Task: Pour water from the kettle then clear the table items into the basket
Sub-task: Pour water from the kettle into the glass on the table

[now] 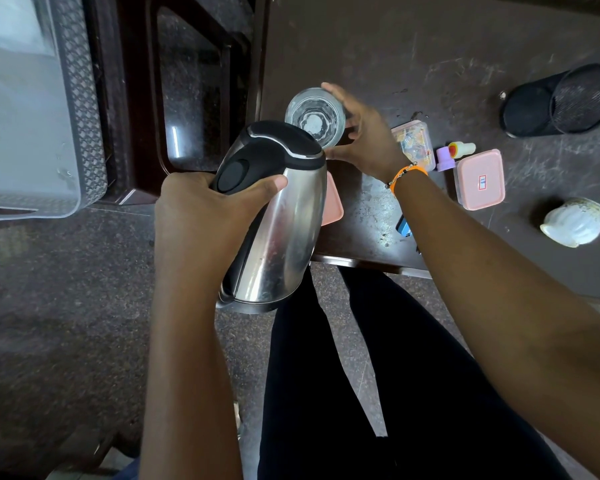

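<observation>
My left hand (201,216) grips the black handle of a steel kettle (284,223), which is tilted with its spout over a clear glass (314,116) standing near the table's left edge. My right hand (364,133) curls round the right side of the glass. A grey plastic basket (80,109) stands at the far left, off the table.
On the dark table (395,57) lie a small clear box with colourful contents (414,143), a purple and yellow stamp (454,155), a pink-lidded box (480,178), a black mesh holder on its side (561,100), a white shell-like piece (575,221), and a pink lid (333,202) partly behind the kettle.
</observation>
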Action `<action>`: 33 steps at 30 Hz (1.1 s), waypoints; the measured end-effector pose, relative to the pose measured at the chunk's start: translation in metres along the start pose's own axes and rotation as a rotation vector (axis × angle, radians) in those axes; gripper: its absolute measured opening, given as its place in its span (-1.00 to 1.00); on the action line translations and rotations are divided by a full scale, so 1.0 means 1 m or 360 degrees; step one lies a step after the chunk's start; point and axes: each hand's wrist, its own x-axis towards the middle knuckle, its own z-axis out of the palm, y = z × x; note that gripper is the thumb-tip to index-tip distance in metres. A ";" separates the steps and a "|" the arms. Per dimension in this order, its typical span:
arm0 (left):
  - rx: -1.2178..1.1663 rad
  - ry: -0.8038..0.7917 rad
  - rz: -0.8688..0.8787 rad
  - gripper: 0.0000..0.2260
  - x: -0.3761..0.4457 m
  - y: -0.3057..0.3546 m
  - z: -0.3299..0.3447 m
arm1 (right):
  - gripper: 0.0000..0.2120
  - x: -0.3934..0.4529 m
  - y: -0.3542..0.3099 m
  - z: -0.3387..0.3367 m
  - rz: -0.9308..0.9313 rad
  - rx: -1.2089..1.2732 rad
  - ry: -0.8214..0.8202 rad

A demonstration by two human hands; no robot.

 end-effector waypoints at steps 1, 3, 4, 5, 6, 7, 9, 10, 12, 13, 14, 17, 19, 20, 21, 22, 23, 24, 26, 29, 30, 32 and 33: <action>0.0001 0.0000 -0.0006 -0.64 0.000 0.000 0.000 | -0.14 0.000 0.000 0.000 -0.0001 -0.0002 0.0003; 0.0006 -0.0001 -0.0012 -0.64 0.001 0.000 0.000 | -0.14 -0.001 -0.001 0.000 -0.0004 -0.0010 0.0008; 0.0010 0.0001 -0.0011 -0.64 0.001 0.001 0.000 | -0.14 -0.001 -0.001 0.000 -0.0001 -0.0008 0.0010; 0.0014 0.0004 -0.0013 -0.64 0.001 0.001 0.000 | -0.14 -0.001 -0.001 0.000 0.0001 -0.0002 0.0009; 0.0017 0.0008 -0.0015 -0.63 0.001 0.001 0.000 | -0.14 -0.002 -0.001 0.000 0.0000 0.0002 0.0009; 0.0017 0.0007 -0.0018 -0.63 0.002 0.001 0.000 | -0.14 -0.002 -0.001 0.000 -0.0004 0.0002 0.0008; 0.0014 -0.0005 -0.0020 -0.63 0.002 0.001 0.000 | -0.14 -0.002 -0.002 0.000 -0.0011 -0.0001 0.0006; 0.0016 -0.0008 -0.0020 -0.63 0.002 0.001 0.000 | -0.14 -0.002 -0.002 0.000 -0.0012 0.0003 0.0006; 0.0023 -0.0003 -0.0021 -0.62 0.002 0.001 0.000 | -0.14 -0.002 -0.002 0.000 -0.0013 0.0012 0.0009; 0.0025 0.0000 -0.0022 -0.62 0.002 0.001 0.000 | -0.14 -0.002 -0.002 0.000 -0.0013 0.0015 0.0010; 0.0025 -0.0002 -0.0023 -0.61 0.002 0.001 0.000 | -0.14 -0.002 -0.002 0.000 -0.0012 0.0016 0.0010; 0.0018 -0.0014 -0.0023 -0.62 0.002 0.002 0.000 | -0.14 -0.001 -0.001 0.000 -0.0012 0.0010 0.0003; 0.0012 -0.0013 -0.0019 -0.63 0.002 0.001 0.000 | -0.14 -0.001 -0.001 0.000 -0.0009 0.0006 0.0000; 0.0011 -0.0017 -0.0019 -0.63 0.003 0.001 0.000 | -0.14 -0.001 -0.001 0.000 -0.0009 0.0002 0.0002; 0.0009 -0.0023 -0.0021 -0.63 0.002 0.001 -0.001 | -0.14 0.000 -0.001 0.000 -0.0010 0.0000 0.0001; 0.0008 -0.0029 -0.0021 -0.63 0.002 0.001 -0.001 | -0.14 0.000 0.000 0.000 -0.0012 0.0001 -0.0002; 0.0009 -0.0032 -0.0020 -0.63 0.002 0.002 -0.001 | -0.14 0.000 0.000 0.000 -0.0014 0.0004 -0.0003; 0.0010 -0.0035 -0.0017 -0.64 0.002 0.002 -0.001 | -0.14 0.000 0.001 0.000 -0.0016 0.0008 -0.0004; 0.0016 -0.0035 -0.0016 -0.63 0.002 0.002 -0.001 | -0.14 0.001 0.001 0.001 -0.0019 0.0014 -0.0002; 0.0018 -0.0029 -0.0015 -0.63 0.003 0.003 -0.001 | -0.14 0.001 0.002 0.001 -0.0022 0.0030 0.0000; 0.0017 -0.0026 -0.0012 -0.63 0.003 0.003 -0.001 | -0.14 0.001 0.002 0.001 -0.0020 0.0036 0.0000; 0.0014 -0.0025 -0.0008 -0.63 0.002 0.003 -0.001 | -0.13 0.001 0.002 0.001 -0.0020 0.0034 -0.0001; 0.0012 -0.0028 -0.0004 -0.63 0.002 0.003 -0.001 | -0.13 0.001 0.003 0.001 -0.0021 0.0032 -0.0004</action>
